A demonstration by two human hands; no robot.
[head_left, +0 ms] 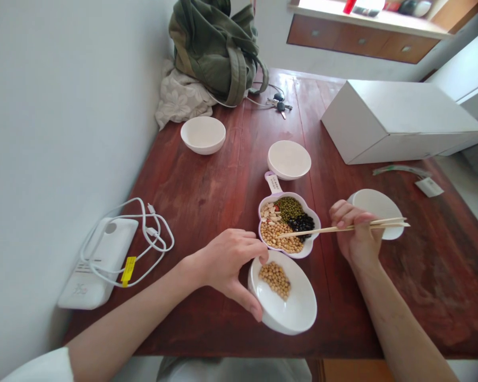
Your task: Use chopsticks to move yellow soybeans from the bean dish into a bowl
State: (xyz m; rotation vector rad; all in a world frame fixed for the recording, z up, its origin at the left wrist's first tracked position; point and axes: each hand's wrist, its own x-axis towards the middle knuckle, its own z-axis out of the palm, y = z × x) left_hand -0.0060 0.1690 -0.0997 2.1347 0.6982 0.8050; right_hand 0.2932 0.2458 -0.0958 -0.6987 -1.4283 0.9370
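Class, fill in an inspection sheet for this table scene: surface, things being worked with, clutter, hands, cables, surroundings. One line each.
Surface: dark red wooden table, against a white wall.
Things in hand: flower-shaped dish holding yellow beans, green beans, black beans and pale nuts in separate heaps; white bowl with some yellow beans; chopsticks, tips over the dish.
Clutter: three empty white bowls, keys, white box, green bag on a floral cloth.
Hands: left hand grips the bowl's rim; right hand holds the chopsticks.
Cables: white cable coiled on a white device.
Surroundings: wooden drawers under a bright ledge.
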